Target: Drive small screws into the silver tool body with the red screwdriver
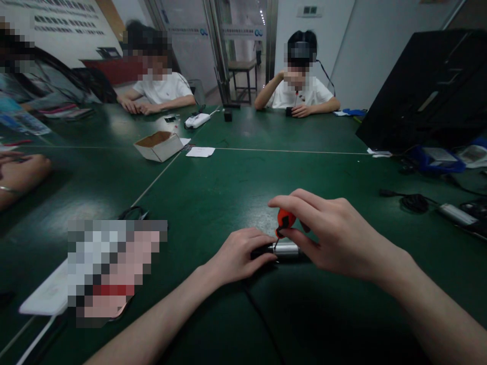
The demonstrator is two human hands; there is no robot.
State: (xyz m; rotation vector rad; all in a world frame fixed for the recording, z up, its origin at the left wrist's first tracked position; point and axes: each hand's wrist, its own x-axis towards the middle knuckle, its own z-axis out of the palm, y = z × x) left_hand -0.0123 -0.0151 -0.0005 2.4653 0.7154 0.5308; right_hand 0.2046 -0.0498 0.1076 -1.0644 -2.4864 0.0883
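Observation:
On the green table lies a black-and-silver cylindrical device [287,250]; its exact kind I cannot make out. My left hand [241,256] is closed around the black left end of it, thumb in front and fingers behind. Above it, my right hand [327,233] pinches the handle of an orange-and-black screwdriver [285,219] between thumb and fingers. The thin shaft points down to the device, its tip close to or touching the joint between black and silver parts. Part of the device's right end is hidden behind my right hand.
A blurred white-and-pink item [45,294] lies at left. Farther off are an open cardboard box [162,152], a white paper [200,152] and a power strip [198,120]. A monitor [422,96] and coiled cable [414,203] are at right. Other people sit around the table.

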